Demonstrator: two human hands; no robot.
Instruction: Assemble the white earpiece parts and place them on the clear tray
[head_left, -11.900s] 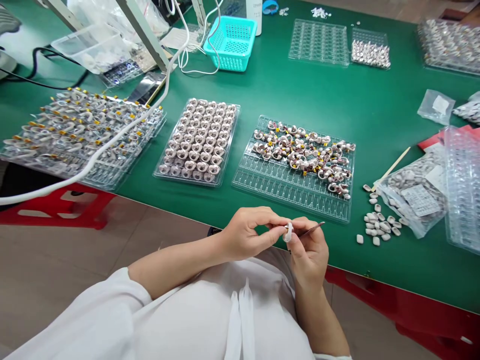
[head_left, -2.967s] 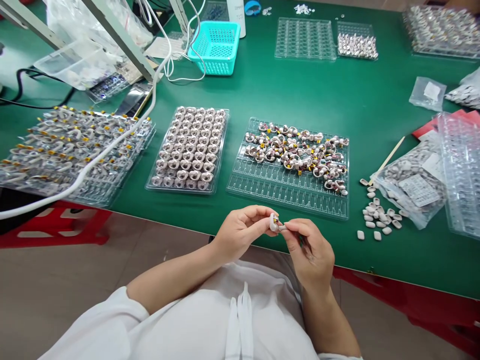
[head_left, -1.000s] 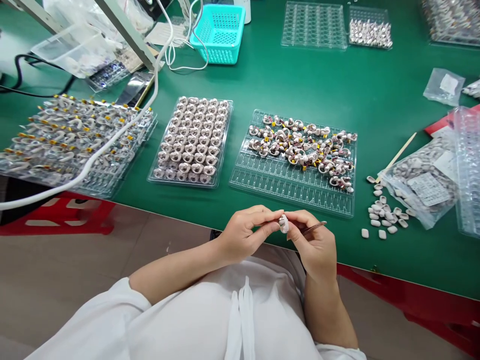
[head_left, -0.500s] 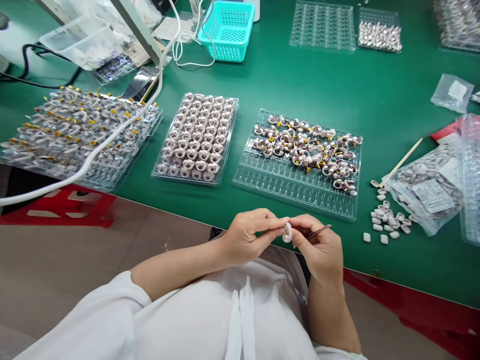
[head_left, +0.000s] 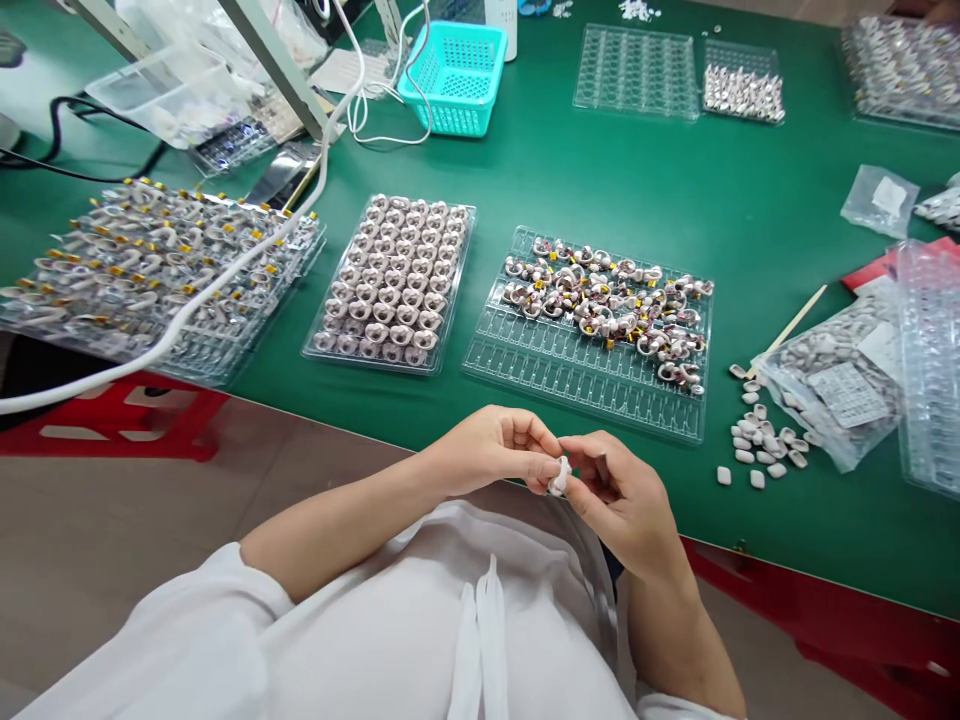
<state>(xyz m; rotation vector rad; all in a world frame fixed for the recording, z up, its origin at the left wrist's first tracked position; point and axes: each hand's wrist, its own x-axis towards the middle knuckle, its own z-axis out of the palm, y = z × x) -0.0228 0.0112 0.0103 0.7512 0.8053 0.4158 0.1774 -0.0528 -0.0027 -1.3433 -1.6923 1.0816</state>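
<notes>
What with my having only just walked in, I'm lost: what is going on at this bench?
A person in a white top pinches a small white part between the left hand and right hand, at the near edge of the green table. Beyond lie a clear tray half covered with jumbled pieces, a neatly filled tray to its left, and loose white caps by a plastic bag to the right.

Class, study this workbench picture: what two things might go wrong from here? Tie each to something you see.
1. The small white part is pinched only by fingertips of the left hand and right hand, at the near edge of the table; a slip would likely drop it floorward.
2. The loose white pieces lie outside any tray near the right hand; a sweeping arm might scatter them.
</notes>
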